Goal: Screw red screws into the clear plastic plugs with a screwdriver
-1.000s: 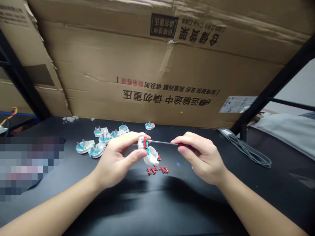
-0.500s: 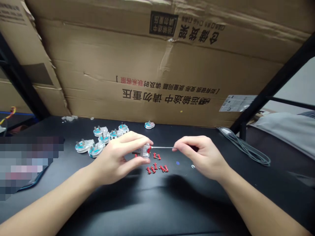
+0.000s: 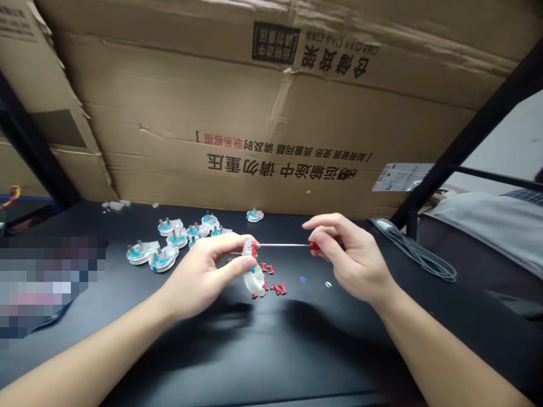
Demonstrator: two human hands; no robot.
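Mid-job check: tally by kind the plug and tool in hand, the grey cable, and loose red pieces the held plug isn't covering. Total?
Held plug: 1
Screwdriver: 1
Grey cable: 1
Loose red pieces, uncovered: 4
Total: 7, leaving out partly hidden red pieces.

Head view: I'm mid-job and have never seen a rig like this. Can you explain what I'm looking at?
There is no machine here, just a person's two bare hands. The single camera is worn on the head, looking forward and down. The left hand pinches a clear and white plug. The right hand holds a thin screwdriver by its red handle, its tip at the red part on the plug. On the black table lie small red pieces, more pronged plugs and a coiled cable. Printed cardboard stands behind.
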